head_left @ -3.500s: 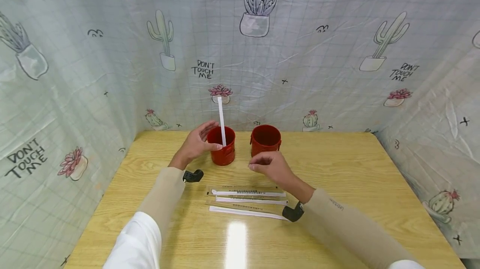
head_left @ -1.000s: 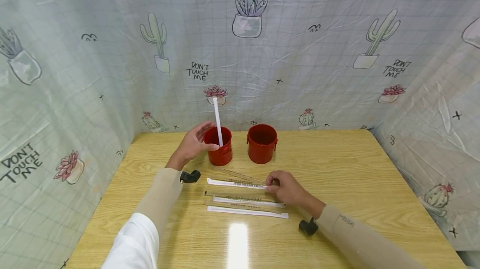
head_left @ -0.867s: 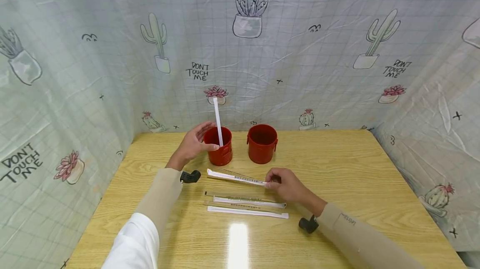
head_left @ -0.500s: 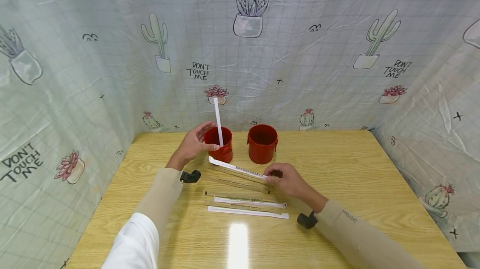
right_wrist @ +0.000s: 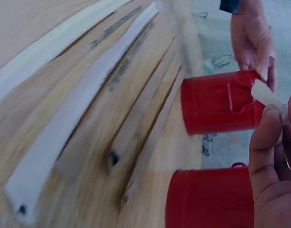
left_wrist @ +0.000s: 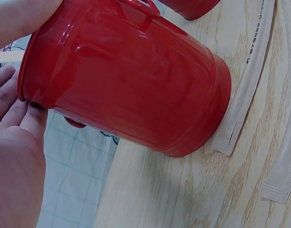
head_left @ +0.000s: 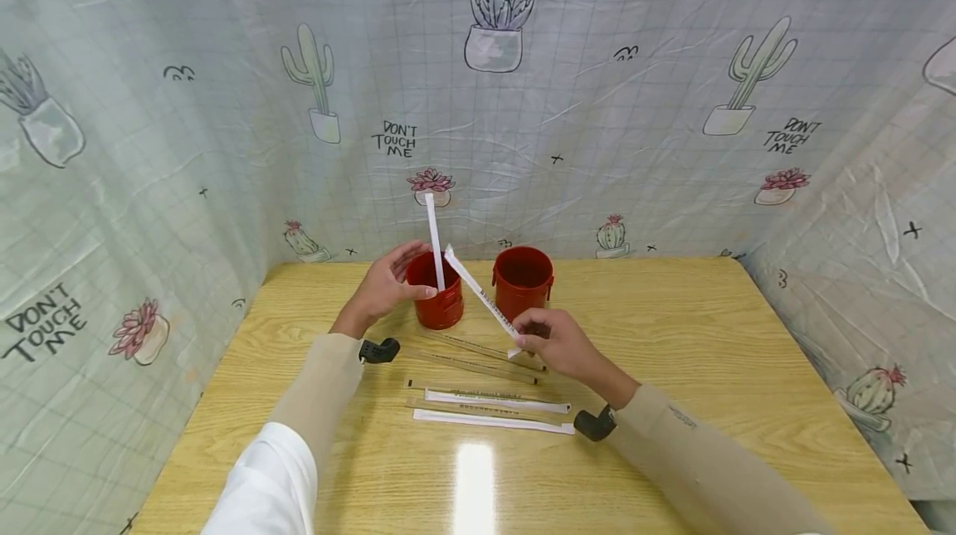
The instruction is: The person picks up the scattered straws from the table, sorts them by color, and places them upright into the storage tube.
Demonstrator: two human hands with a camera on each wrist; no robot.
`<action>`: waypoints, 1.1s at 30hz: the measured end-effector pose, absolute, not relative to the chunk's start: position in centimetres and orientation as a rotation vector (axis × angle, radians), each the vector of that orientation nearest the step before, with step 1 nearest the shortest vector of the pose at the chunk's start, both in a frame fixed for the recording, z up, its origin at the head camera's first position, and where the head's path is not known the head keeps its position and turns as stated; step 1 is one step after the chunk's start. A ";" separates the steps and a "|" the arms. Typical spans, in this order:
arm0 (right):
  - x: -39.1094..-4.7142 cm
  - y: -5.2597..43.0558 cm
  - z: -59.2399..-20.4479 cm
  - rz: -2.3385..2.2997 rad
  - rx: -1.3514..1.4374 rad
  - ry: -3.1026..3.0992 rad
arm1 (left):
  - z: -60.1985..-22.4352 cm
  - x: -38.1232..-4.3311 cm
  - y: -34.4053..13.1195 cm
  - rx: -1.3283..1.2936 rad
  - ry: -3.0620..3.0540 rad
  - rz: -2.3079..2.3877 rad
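The right hand (head_left: 554, 340) pinches a white wrapped straw (head_left: 469, 277), now tilted steeper, its far tip near the left red bucket (head_left: 437, 315), which the left hand (head_left: 382, 286) grips; transfer seems under way.

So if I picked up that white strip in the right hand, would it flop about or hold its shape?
Probably fairly stiff: the white strip looks straight though the right hand pinches it near one end. Likely light, being so slender. Its flattened, papery end suggests it may crease easily there.
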State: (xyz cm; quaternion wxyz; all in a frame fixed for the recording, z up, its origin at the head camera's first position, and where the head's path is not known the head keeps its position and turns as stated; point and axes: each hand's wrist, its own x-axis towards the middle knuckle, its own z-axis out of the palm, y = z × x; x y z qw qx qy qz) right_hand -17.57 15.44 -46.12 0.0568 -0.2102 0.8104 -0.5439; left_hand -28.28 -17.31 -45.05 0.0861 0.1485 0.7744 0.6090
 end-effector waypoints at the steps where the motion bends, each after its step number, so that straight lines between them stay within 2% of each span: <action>1: -17.7 15.2 -46.0 -1.655 -0.634 2.460 | -45.1 -28.3 -17.3 0.446 2.309 1.815; 14: -18.9 12.8 -44.4 -1.606 -0.692 2.565 | -45.3 -28.4 -17.4 0.446 2.323 1.807; 22: -20.0 11.6 -42.5 -1.642 -0.657 2.588 | -45.0 -28.5 -17.4 0.461 2.334 1.801; 33: -21.5 10.4 -41.8 -1.694 -0.618 2.537 | -44.9 -28.2 -17.4 0.450 2.316 1.808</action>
